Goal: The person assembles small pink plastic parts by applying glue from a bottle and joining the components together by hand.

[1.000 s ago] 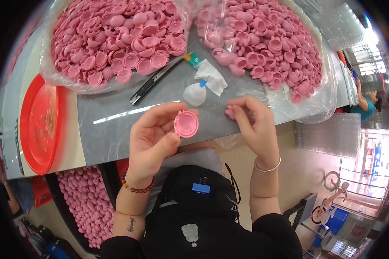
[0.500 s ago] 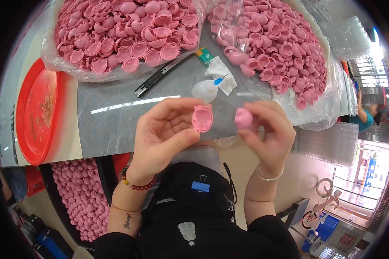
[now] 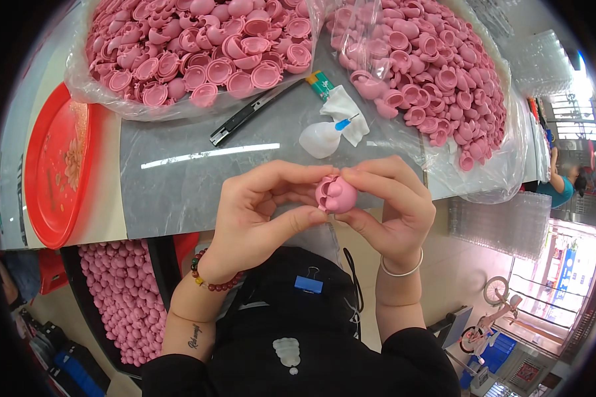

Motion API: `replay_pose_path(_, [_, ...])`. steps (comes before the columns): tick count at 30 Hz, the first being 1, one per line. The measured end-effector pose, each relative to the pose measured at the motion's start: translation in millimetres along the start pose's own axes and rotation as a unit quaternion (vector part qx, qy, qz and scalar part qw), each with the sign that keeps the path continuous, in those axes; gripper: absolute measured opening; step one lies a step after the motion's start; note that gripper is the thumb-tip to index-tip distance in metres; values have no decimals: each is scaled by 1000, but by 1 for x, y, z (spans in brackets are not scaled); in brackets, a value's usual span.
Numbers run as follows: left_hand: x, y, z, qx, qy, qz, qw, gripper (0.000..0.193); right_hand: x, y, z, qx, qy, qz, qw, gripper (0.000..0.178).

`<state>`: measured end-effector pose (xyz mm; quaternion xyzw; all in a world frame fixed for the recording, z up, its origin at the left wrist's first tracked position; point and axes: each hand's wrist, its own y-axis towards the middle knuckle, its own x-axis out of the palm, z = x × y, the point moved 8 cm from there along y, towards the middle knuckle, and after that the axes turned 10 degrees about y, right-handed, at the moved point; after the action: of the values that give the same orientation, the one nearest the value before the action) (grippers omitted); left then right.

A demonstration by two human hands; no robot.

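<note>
Between my two hands, above the table's near edge, is a small round pink plastic shell [image 3: 338, 194] made of two halves brought together. My left hand [image 3: 261, 208] pinches its left side with thumb and forefinger. From the other side, the fingertips and thumb of my right hand [image 3: 392, 206] press on it. A dark opening shows on its left face; whether the halves are fully joined I cannot tell. Just beyond my hands lies a white squeeze bottle [image 3: 319, 140] with a blue needle tip, beside a crumpled white tissue [image 3: 346, 116].
Clear bags of pink half shells [image 3: 205, 69] and pink shaped pieces [image 3: 437, 79] fill the far table. A black utility knife [image 3: 255, 112] and a green packet [image 3: 319, 84] lie between. At left are a red tray [image 3: 43, 218] and, below, a black bin of pink balls [image 3: 122, 298].
My right hand has moved left with its pink piece, which now meets the half shell in my left hand. Both hands grip the joined pieces.
</note>
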<state>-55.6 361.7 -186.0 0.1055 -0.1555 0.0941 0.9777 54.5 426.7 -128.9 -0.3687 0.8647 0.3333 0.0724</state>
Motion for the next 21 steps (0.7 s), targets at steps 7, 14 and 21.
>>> replay_pose_path(7, [3,2,0,-32,10,12,999,40,5,-6,-13,-50,-137,11,989,34])
replay_pose_path(14, [-4,3,-1,-6,86,30,996,41,-4,-20,-34,-47,-185,56,980,29])
replay_pose_path(21, [-6,0,6,47,126,32,990,38,-38,-47,-11,-52,-129,191,972,31])
